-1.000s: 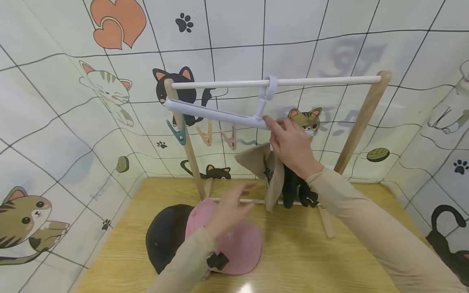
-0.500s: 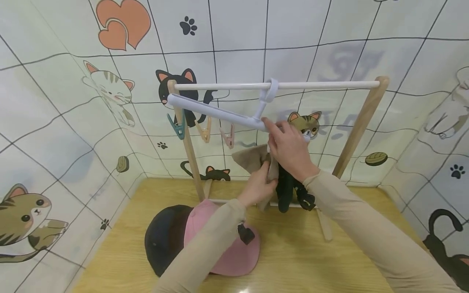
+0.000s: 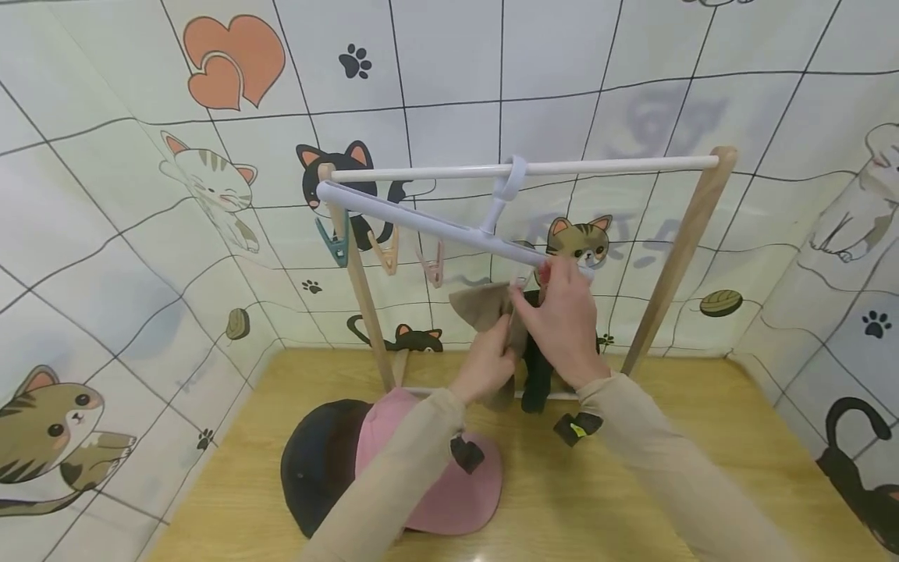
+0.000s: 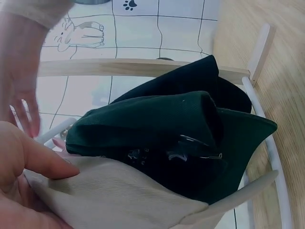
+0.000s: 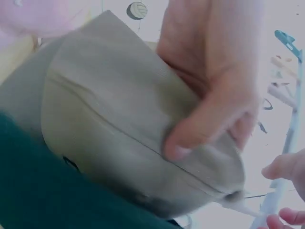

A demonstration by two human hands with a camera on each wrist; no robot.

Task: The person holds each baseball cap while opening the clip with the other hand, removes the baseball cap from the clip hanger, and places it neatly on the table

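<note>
A beige cap [image 3: 479, 304] is pinched between the thumb and fingers of my left hand [image 3: 485, 363], below a white hanger [image 3: 421, 221]. In the right wrist view my left thumb presses the fabric of the beige cap [image 5: 105, 95]. My right hand [image 3: 569, 328] is just above, under the hanger's lower right end, its thumb close to the cap's top edge. Its fingers [image 5: 281, 167] look parted in the right wrist view. A dark green cap [image 4: 147, 119] hangs behind the beige one. Partly hidden behind my right hand is something red [image 3: 545, 272] on the hanger.
The hanger hooks over the white rail [image 3: 618, 166] of a wooden-legged rack, tilting down to the right. Teal [image 3: 337, 243], yellow and pink clips hang at left. A black cap [image 3: 319, 460] and a pink cap [image 3: 463, 492] lie on the wooden table [image 3: 597, 499].
My left hand has risen from over the pink cap and taken hold of the beige cap. My right hand has left the hanger's bar and moved lower, and the hanger tilts more.
</note>
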